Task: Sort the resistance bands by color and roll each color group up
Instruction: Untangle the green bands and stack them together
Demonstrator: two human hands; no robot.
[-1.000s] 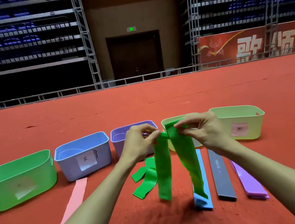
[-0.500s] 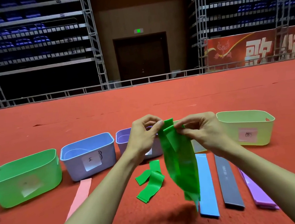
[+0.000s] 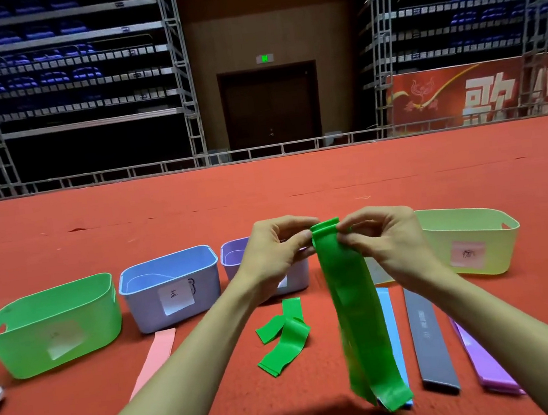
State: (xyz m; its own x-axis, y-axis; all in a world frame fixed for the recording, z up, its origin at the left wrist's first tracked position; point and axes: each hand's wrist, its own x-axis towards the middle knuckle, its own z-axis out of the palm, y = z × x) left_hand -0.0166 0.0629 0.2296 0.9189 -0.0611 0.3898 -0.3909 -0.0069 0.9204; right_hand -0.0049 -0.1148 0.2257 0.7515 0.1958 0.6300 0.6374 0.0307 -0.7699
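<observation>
Green resistance bands (image 3: 352,304), stacked, hanging lengthwise over the near red floor (image 3: 241,404), centre-right: top ends pinched level between left hand (image 3: 271,252) and right hand (image 3: 384,242), fingers curled on the edge (seemingly squared for rolling); a further green band (image 3: 283,337) lies crumpled to the left.

indoor sports arena: red floor (image 3: 263,191), tiered blue seats (image 3: 52,75) on metal scaffolding (image 3: 181,80), red banner (image 3: 479,96), exit sign (image 3: 264,58) over double door (image 3: 270,107).
</observation>
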